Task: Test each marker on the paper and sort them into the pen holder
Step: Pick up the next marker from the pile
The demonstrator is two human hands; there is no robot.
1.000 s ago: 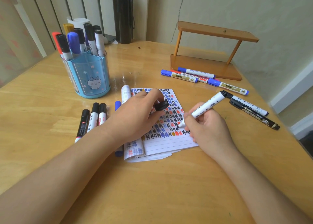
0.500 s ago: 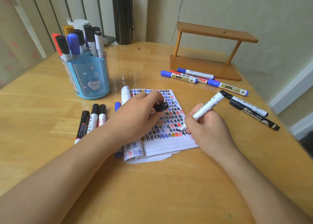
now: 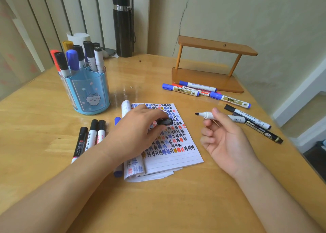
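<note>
My right hand (image 3: 227, 141) holds an uncapped white marker with a black tip (image 3: 208, 115), lifted off the page, tip pointing left. My left hand (image 3: 134, 134) rests on the lined notepad (image 3: 176, 155) and pinches the marker's black cap (image 3: 165, 121). The page is covered with black, blue, red and yellow test marks. A blue pen holder (image 3: 88, 93) at the back left holds several markers. Three black-capped markers (image 3: 90, 137) lie left of the pad. A blue marker (image 3: 117, 171) lies partly under my left arm.
Several blue and red markers (image 3: 202, 89) lie in front of a wooden stand (image 3: 211, 68) at the back right. Two black markers (image 3: 255, 125) lie at the right near the table edge. A black flask (image 3: 123, 26) stands at the back.
My right hand has lifted the marker off the paper and turned palm up, so the tip now points left. My left hand has stayed on the pad with the cap.
</note>
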